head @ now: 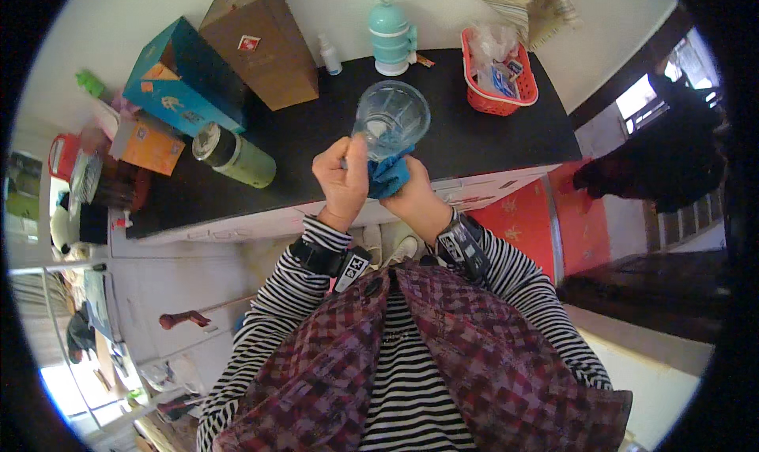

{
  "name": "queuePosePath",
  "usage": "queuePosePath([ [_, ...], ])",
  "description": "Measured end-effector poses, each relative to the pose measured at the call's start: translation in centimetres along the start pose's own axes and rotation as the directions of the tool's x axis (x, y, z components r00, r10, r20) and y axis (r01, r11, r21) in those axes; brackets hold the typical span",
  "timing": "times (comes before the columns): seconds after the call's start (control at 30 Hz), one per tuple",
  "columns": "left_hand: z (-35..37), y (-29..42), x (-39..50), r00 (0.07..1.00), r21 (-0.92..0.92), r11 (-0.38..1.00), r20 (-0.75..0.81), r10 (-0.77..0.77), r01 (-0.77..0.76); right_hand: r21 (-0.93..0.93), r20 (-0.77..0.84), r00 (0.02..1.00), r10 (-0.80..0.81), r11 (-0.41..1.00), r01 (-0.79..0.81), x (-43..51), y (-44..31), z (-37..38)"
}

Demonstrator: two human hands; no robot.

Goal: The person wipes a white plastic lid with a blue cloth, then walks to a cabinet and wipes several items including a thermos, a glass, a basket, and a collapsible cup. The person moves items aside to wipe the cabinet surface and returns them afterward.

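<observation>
My left hand point(342, 176) grips a clear, see-through cup point(409, 111) at its near left side, thumb up against the wall. The cup's wide mouth tilts up toward me above the black countertop point(320, 132). In my right hand point(418, 200) is a bunched blue cloth point(388, 176), pressed against the near side of the cup. The fingertips of that hand are hidden behind the cloth. Whether the cup has a handle under my left fingers cannot be seen.
Left on the counter are a green tumbler point(240, 158), a teal box point(184, 90), a brown box point(261, 49) and an orange box point(151, 147). At the back stand a white bottle point(330, 58) and a turquoise stacked container point(391, 34). A red plastic basket point(495, 99) holds packets.
</observation>
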State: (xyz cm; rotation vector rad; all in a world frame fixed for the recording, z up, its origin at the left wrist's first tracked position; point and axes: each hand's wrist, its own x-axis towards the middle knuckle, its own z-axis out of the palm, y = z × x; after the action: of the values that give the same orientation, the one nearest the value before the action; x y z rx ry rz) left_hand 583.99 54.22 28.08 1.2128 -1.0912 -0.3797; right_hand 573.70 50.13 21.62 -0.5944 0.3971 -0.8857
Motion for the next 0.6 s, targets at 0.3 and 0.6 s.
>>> queuePosePath([
  [0.3,-4.2,-4.8,1.8,0.966,-0.088,0.996,-0.259,0.004,-0.027,-0.814,-0.030,0.961,-0.274,0.565,0.136,1.8,-7.6,-6.5],
  [0.6,-7.6,-9.2,2.0,0.911,-0.137,0.987,-0.391,-0.128,0.080,-0.679,0.524,0.852,0.020,-0.595,0.431,-1.0,-6.4,-8.6],
])
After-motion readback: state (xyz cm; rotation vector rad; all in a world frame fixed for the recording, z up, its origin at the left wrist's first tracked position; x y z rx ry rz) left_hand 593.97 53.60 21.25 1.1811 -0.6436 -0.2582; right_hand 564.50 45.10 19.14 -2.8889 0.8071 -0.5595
